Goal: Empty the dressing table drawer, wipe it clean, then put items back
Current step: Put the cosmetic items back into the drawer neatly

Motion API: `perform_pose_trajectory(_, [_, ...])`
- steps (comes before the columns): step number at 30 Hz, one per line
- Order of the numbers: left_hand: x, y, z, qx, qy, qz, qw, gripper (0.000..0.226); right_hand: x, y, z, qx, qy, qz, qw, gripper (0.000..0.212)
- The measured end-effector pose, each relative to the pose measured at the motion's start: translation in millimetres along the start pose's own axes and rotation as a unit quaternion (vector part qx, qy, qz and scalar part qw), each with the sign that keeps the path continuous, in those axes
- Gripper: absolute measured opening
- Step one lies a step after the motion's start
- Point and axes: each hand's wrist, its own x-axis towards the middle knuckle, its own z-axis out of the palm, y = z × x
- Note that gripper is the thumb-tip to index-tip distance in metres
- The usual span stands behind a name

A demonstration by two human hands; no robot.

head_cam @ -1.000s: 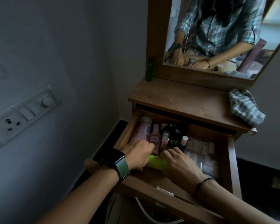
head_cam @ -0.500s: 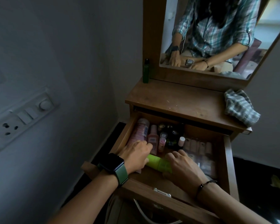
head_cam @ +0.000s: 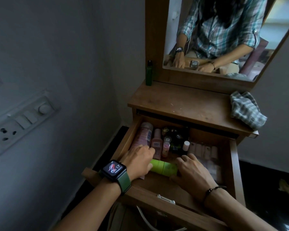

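The wooden drawer (head_cam: 233, 164) of the dressing table is pulled out towards me. A bright green container (head_cam: 163, 167) lies on its side near the drawer's front. My left hand (head_cam: 137, 161) curls over its left end and my right hand (head_cam: 190, 174) covers its right end. Behind them stand a large pink bottle (head_cam: 143, 135), a smaller pink bottle (head_cam: 157, 144), several dark bottles (head_cam: 177, 135) and a row of pale tubes (head_cam: 202, 150).
A checked cloth (head_cam: 245, 110) lies crumpled on the right of the table top (head_cam: 182, 104). A slim green bottle (head_cam: 149, 73) stands at its back left beside the mirror (head_cam: 223, 30). A switchboard (head_cam: 23, 120) is on the wall at left.
My hands have spread slightly apart, so more of the green container shows between them. My view has shifted a little; the drawer's other items have not moved.
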Motion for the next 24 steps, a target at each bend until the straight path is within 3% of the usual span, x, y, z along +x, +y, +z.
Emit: perform_pose_trajectory(24, [1.0, -0.6, 0.5, 0.005, 0.014, -0.012, 1.000, 0.028, -0.5, -0.2, -5.7, -0.009, 0.028, 0.019, 0.999, 0.045])
